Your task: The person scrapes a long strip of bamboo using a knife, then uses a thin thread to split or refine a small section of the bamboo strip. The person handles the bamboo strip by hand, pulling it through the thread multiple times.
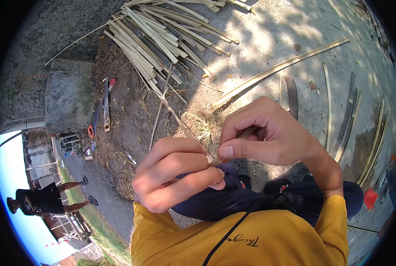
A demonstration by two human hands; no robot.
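My left hand (176, 173) and my right hand (273, 133) are close together over my lap, fingers closed on a thin bamboo strip (213, 162). A short length of it shows between the two hands. Right thumb and forefinger pinch it, and a piece also shows inside the curl of my right fingers. The left fingers bend round it, their tips partly hidden. A narrow pale strip (176, 116) runs from the ground pile toward my left knuckles; I cannot tell whether it is the same piece. Beyond the hands lies a small heap of shavings (203, 126).
A large pile of split bamboo strips (156, 37) lies ahead. A long strip (282, 64) and several others lie on the right. Two handsaws (106, 108) rest by a concrete block (69, 95) on the left. A person in dark clothes (43, 198) stands far left.
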